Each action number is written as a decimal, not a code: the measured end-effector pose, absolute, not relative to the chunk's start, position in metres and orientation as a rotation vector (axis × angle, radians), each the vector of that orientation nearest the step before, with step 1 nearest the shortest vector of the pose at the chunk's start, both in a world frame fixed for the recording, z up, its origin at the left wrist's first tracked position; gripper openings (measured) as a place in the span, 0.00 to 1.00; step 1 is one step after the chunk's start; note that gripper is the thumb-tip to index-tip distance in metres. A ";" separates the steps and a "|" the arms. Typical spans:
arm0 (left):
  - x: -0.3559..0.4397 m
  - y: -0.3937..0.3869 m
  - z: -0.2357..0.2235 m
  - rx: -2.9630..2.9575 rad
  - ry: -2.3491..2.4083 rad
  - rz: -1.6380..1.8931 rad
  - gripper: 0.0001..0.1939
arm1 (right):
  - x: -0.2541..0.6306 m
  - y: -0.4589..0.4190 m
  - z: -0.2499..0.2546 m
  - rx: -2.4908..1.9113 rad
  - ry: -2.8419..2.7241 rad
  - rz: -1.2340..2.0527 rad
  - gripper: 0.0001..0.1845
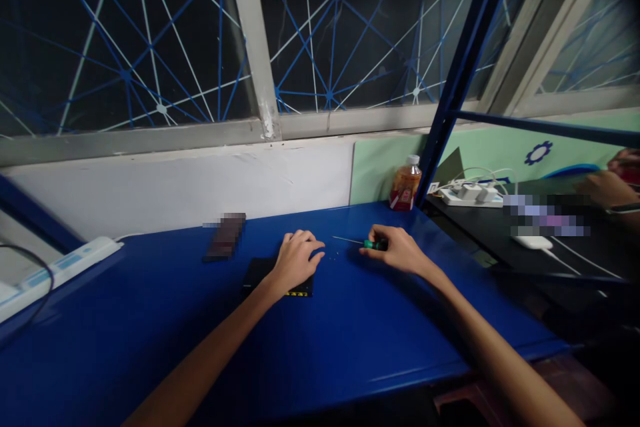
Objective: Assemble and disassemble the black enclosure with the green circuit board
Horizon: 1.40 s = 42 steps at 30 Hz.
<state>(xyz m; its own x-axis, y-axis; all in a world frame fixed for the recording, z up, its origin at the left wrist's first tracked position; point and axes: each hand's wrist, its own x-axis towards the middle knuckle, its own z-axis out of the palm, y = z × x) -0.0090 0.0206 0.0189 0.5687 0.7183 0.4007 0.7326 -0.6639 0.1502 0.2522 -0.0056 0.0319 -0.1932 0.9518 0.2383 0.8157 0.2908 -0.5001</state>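
My right hand (395,248) is closed around the green and black handle of a screwdriver (369,244), whose thin shaft points left, close above the table. My left hand (299,257) lies over a black network box (257,272), its fingers stretched out and the thumb apart from them. A row of yellow-edged ports shows on the box's near side; the hand and forearm hide much of its top. Between the two hands, several tiny pieces (334,255) that look like screws lie on the blue table (350,333).
A dark flat object (225,237), partly pixelated, lies behind the box. A drink bottle (406,183) stands by the blue frame post (453,80). At left is a white power strip (65,273). On the dark right-hand table are another strip (473,196), cables and another person's hand (607,187).
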 end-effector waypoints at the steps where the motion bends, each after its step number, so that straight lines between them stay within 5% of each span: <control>1: -0.011 0.020 0.019 -2.765 -1.286 -0.668 0.10 | 0.253 -0.005 0.032 -1.579 -2.064 0.360 0.15; 4: -0.031 0.018 0.019 -2.858 -1.241 -0.624 0.16 | 0.251 -0.007 0.033 -1.562 -2.094 0.388 0.15; 8: -0.066 0.012 0.015 -3.063 -1.092 -0.456 0.40 | 0.244 -0.012 0.033 -1.444 -2.203 0.524 0.18; 20: -0.072 0.005 0.015 -2.926 -1.302 -0.977 0.30 | 0.229 -0.023 0.033 -1.156 -2.252 0.777 0.24; 42: -0.070 -0.001 0.022 -2.924 -1.323 -1.099 0.29 | 0.229 -0.024 0.034 -1.193 -2.253 0.771 0.24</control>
<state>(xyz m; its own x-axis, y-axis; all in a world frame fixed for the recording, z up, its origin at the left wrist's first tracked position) -0.0698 -0.0009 0.0221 0.4939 0.7422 0.4531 0.5816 -0.6693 0.4624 0.2287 -0.0236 0.0338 -0.5089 0.8486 0.1444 0.5822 0.4628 -0.6685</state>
